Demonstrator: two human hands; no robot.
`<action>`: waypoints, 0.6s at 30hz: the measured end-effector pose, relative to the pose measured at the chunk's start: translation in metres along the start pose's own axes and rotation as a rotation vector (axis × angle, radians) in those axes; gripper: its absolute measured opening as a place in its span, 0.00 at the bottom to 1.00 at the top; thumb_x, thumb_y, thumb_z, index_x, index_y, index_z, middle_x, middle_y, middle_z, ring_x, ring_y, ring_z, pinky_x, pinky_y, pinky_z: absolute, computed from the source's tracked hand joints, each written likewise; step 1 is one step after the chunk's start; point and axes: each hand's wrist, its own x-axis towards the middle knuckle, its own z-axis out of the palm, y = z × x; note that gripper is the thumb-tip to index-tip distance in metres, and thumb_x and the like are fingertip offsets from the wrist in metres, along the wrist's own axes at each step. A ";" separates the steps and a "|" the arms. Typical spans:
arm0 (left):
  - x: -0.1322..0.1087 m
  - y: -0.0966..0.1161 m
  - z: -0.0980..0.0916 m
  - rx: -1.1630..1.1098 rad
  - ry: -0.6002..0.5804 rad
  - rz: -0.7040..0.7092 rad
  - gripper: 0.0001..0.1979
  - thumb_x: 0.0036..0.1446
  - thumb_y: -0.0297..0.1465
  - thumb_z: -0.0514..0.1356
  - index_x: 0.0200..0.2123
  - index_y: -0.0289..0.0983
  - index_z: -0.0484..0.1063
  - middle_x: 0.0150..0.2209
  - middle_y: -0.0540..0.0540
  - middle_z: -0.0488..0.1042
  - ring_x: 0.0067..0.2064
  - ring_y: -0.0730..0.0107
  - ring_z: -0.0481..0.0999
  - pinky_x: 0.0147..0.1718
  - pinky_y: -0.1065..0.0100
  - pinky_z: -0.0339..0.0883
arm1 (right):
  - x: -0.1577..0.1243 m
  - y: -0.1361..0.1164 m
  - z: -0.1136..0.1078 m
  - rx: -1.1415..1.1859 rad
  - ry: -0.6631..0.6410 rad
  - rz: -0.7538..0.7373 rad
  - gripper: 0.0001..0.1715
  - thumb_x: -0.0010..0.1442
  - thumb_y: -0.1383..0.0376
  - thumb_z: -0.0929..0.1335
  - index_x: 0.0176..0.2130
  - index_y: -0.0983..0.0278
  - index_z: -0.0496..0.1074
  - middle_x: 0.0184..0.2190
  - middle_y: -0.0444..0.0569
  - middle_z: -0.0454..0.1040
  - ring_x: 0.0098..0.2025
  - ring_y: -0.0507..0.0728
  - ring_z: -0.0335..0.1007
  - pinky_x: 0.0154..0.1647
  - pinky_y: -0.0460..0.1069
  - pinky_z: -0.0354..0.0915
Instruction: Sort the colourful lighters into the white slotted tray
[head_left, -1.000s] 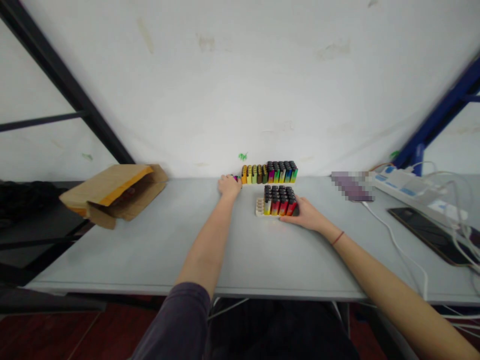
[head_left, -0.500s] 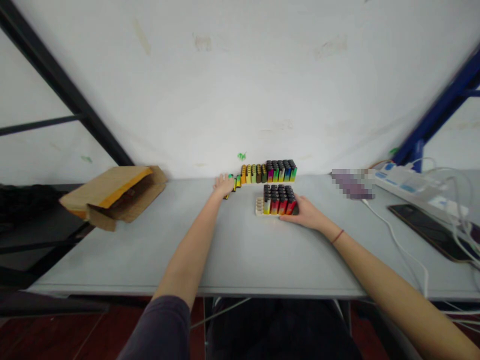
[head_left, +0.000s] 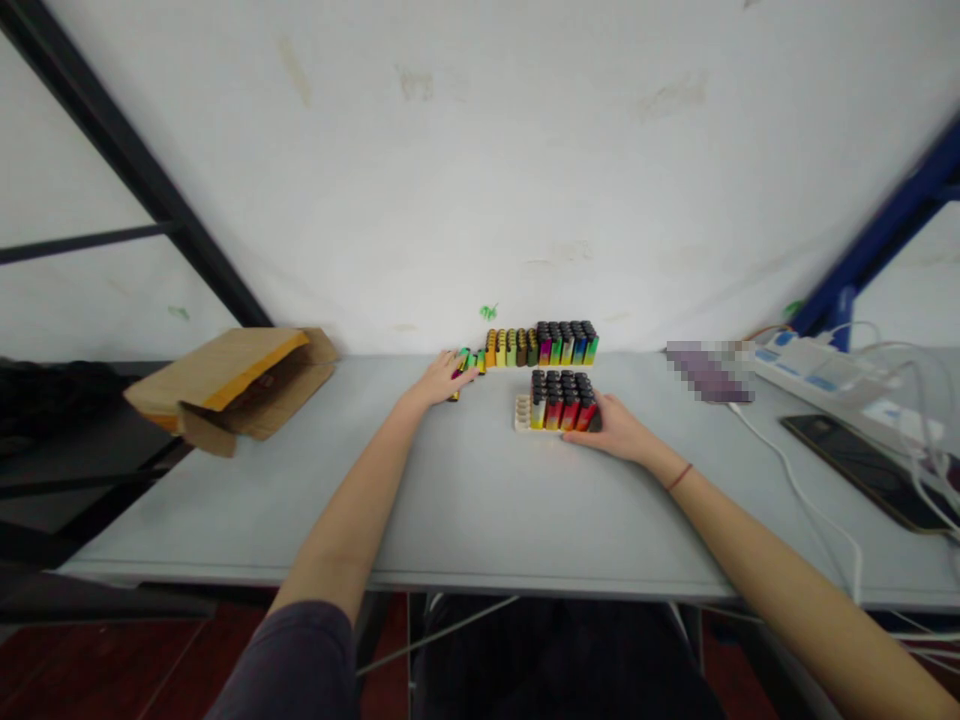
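Observation:
My right hand [head_left: 619, 428] grips the right end of a small white tray [head_left: 523, 416], thumb along its front side. Rows of upright lighters [head_left: 559, 402] with black tops and red-to-yellow bodies fill most of the tray. Bare slots show at its left end. My left hand [head_left: 436, 380] rests at a small group of loose yellow-green lighters [head_left: 471, 360] lying on the table, thumb and fingers apart around some of them. Part of that group is hidden by the hand.
Behind the tray stand a block of yellow-to-brown lighters [head_left: 511, 347] and one of multicoloured lighters [head_left: 568, 343], near the wall. An opened cardboard box [head_left: 225, 375] lies left. On the right are a blurred purple object [head_left: 709, 372], a phone [head_left: 855, 465] and a power strip [head_left: 825, 375] with cables.
My left hand has drawn slightly left and turned, so its thumb and more loose lighters now show. My right hand keeps its hold on the tray. The view has shifted a little.

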 end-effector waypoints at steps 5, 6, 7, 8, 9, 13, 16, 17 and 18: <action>-0.035 -0.019 -0.006 -0.004 0.019 -0.006 0.46 0.55 0.61 0.60 0.67 0.36 0.68 0.70 0.33 0.62 0.71 0.42 0.61 0.70 0.49 0.55 | 0.001 0.001 0.001 0.004 0.002 -0.020 0.36 0.51 0.47 0.79 0.51 0.64 0.72 0.44 0.57 0.80 0.46 0.70 0.75 0.48 0.62 0.73; -0.040 -0.019 -0.009 0.005 0.051 -0.001 0.43 0.56 0.59 0.60 0.65 0.37 0.71 0.67 0.34 0.66 0.68 0.44 0.65 0.68 0.50 0.57 | 0.001 0.001 0.001 0.004 0.003 -0.021 0.36 0.51 0.47 0.79 0.51 0.64 0.72 0.44 0.57 0.80 0.46 0.70 0.75 0.48 0.62 0.72; -0.044 -0.018 -0.012 0.014 0.067 0.005 0.39 0.57 0.57 0.61 0.62 0.37 0.74 0.64 0.35 0.70 0.65 0.46 0.69 0.66 0.51 0.60 | 0.000 0.001 0.001 0.004 0.004 -0.021 0.36 0.52 0.47 0.79 0.51 0.64 0.72 0.44 0.57 0.80 0.46 0.70 0.75 0.48 0.62 0.72; -0.046 -0.015 -0.017 0.023 0.061 0.011 0.35 0.57 0.55 0.61 0.60 0.37 0.76 0.59 0.36 0.74 0.61 0.48 0.72 0.63 0.53 0.64 | 0.000 0.001 0.001 0.002 0.004 -0.018 0.36 0.52 0.47 0.79 0.51 0.64 0.72 0.44 0.57 0.80 0.46 0.70 0.75 0.49 0.62 0.72; -0.048 -0.011 -0.022 0.032 0.035 0.013 0.31 0.59 0.52 0.60 0.57 0.37 0.77 0.54 0.37 0.77 0.56 0.50 0.75 0.59 0.55 0.67 | 0.000 0.000 0.000 0.000 0.004 -0.014 0.36 0.52 0.47 0.79 0.51 0.64 0.72 0.44 0.57 0.80 0.46 0.70 0.75 0.49 0.62 0.72; -0.052 0.007 -0.042 0.096 -0.126 -0.111 0.21 0.64 0.40 0.54 0.53 0.38 0.79 0.38 0.43 0.82 0.42 0.58 0.81 0.43 0.65 0.70 | 0.000 -0.001 -0.001 -0.008 -0.004 0.000 0.36 0.51 0.47 0.79 0.51 0.64 0.72 0.43 0.57 0.80 0.46 0.69 0.75 0.49 0.62 0.72; -0.059 0.009 -0.053 0.154 -0.168 -0.264 0.21 0.65 0.38 0.53 0.51 0.37 0.80 0.38 0.42 0.84 0.42 0.57 0.83 0.39 0.68 0.69 | 0.000 -0.001 0.000 -0.004 -0.002 -0.001 0.36 0.51 0.47 0.79 0.50 0.64 0.72 0.43 0.56 0.80 0.46 0.69 0.75 0.49 0.61 0.72; -0.061 0.006 -0.056 0.169 -0.172 -0.311 0.21 0.65 0.38 0.53 0.50 0.36 0.80 0.40 0.40 0.84 0.44 0.56 0.83 0.40 0.68 0.69 | 0.000 -0.001 0.000 -0.003 0.001 -0.002 0.36 0.51 0.47 0.79 0.50 0.64 0.72 0.43 0.56 0.80 0.46 0.70 0.75 0.49 0.62 0.72; -0.062 0.003 -0.057 0.185 -0.168 -0.358 0.21 0.65 0.38 0.53 0.50 0.35 0.80 0.42 0.38 0.85 0.46 0.55 0.83 0.41 0.67 0.69 | 0.000 0.000 0.000 -0.003 0.004 -0.002 0.36 0.51 0.47 0.79 0.51 0.64 0.72 0.44 0.56 0.80 0.47 0.70 0.75 0.49 0.62 0.72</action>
